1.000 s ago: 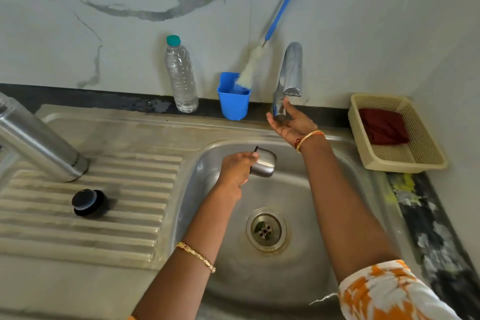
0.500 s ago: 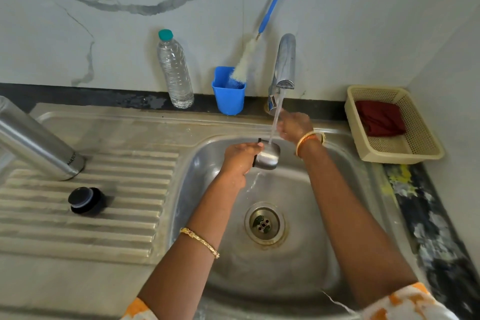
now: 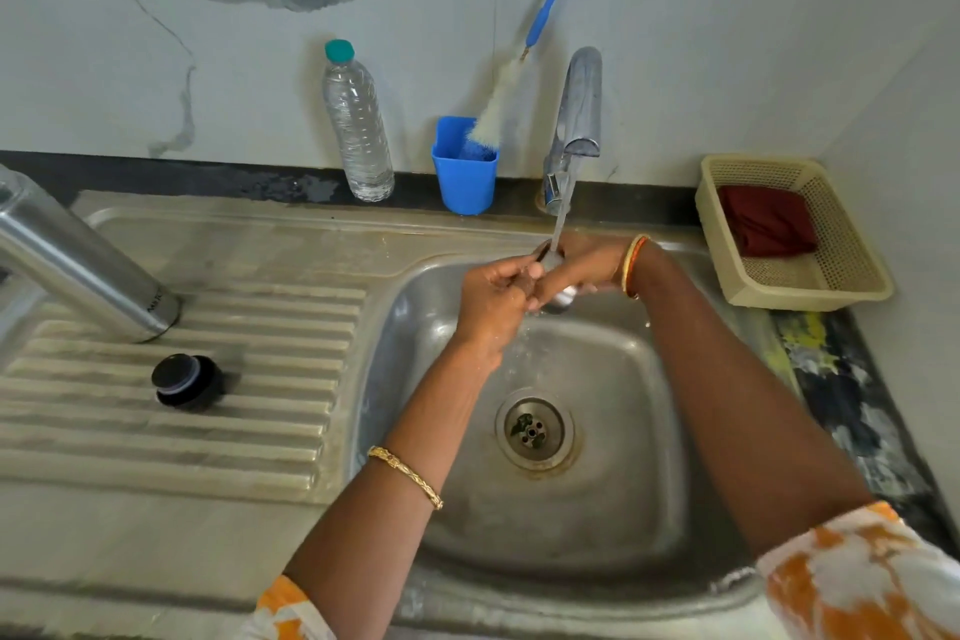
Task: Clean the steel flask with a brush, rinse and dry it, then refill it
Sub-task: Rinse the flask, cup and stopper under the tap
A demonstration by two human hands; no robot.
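Tap's on now — both hands on the little steel cup under the stream

A second ago the right hand [image 3: 582,261] was up at the tap [image 3: 579,112] with no water running and only the left hand [image 3: 496,299] held the cup [image 3: 560,295]; now water is pouring and both hands have closed in around the cup over the sink [image 3: 644,499], fingers curled on it, looks like rubbing it clean. So this reads as the cup getting its rinse, while the main job hasn't started. The flask [image 3: 78,257] lies tilted on the ribbed draining board at the left, well apart from the hands, with its black stopper [image 3: 184,379] just below it. The brush [image 3: 511,86] is untouched in the blue holder [image 3: 465,172], next to the water bottle [image 3: 356,120] — I guess that's for the refill. Red cloth [image 3: 766,221] sits in the basket [image 3: 852,283] on the right, probably for drying.
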